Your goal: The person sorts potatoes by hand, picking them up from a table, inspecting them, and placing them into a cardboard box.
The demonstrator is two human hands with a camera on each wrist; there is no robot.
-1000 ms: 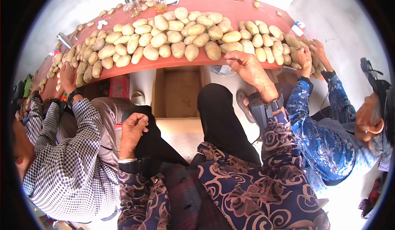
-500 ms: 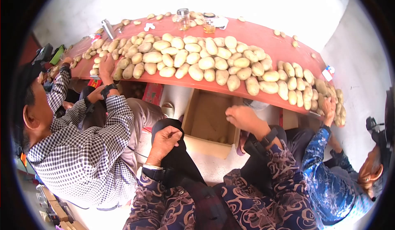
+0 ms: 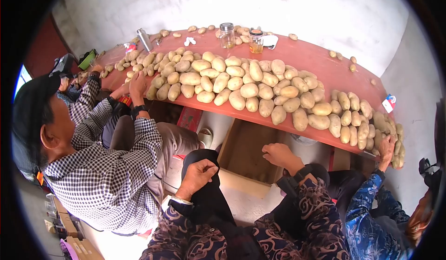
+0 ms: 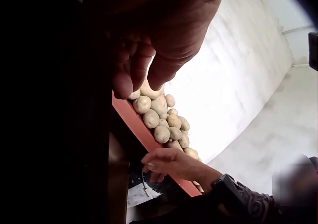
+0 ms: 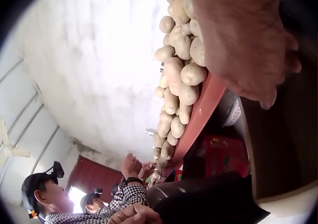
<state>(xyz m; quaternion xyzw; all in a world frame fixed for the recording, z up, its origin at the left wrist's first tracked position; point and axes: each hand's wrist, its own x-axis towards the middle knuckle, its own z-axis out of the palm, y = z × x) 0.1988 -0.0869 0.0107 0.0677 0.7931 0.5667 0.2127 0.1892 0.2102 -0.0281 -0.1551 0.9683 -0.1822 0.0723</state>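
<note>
Left hand (image 3: pixel 199 176) by knee (image 3: pixel 200 155), right hand (image 3: pixel 282 157) by box (image 3: pixel 241 183) — both loosely open, near potatoes (image 3: pixel 249 90)

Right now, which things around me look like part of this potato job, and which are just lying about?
Likely part of the job:
Potatoes, heaped along the near edge
Red table beneath them
Open box, low by your right hand

Probably just lying about:
Silver-lidded glass jar
Glass jar with amber contents
Metal flask
</note>
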